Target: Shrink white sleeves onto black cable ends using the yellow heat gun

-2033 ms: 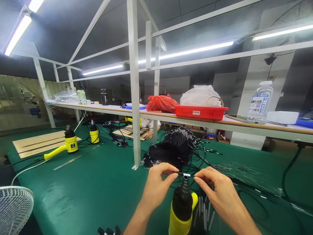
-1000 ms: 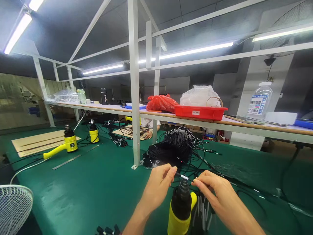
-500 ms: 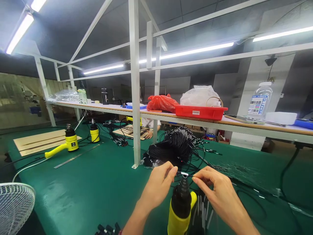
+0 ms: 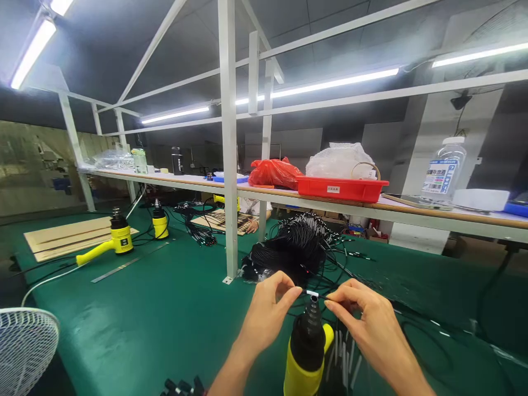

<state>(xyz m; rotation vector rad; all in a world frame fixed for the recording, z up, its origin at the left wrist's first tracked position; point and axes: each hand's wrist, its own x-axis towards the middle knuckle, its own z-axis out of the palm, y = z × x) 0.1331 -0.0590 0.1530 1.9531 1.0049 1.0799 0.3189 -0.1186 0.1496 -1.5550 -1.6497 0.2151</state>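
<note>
My left hand (image 4: 267, 314) and my right hand (image 4: 365, 319) pinch a short length of black cable with a white sleeve (image 4: 310, 293) between their fingertips. The cable lies level, just above the ribbed black nozzle of an upright yellow-and-black heat gun (image 4: 307, 346). A heap of black cables (image 4: 289, 252) lies beyond my left hand, with loose strands running towards my right hand. Several white-tipped cable ends (image 4: 344, 352) hang beside the heat gun, below my right hand.
The bench has a green mat (image 4: 124, 319). Two more yellow heat guns (image 4: 120, 239) (image 4: 160, 223), a steel ruler (image 4: 130, 263) and cardboard sheets (image 4: 61, 239) lie left. A white post (image 4: 229, 165) rises beyond, a fan (image 4: 25, 352) stands lower left, and a co-worker's hand (image 4: 251, 225) is far off.
The sleeved cable has gone from slightly tilted to nearly level above the nozzle, with both hands still on it. The view has shifted slightly.
</note>
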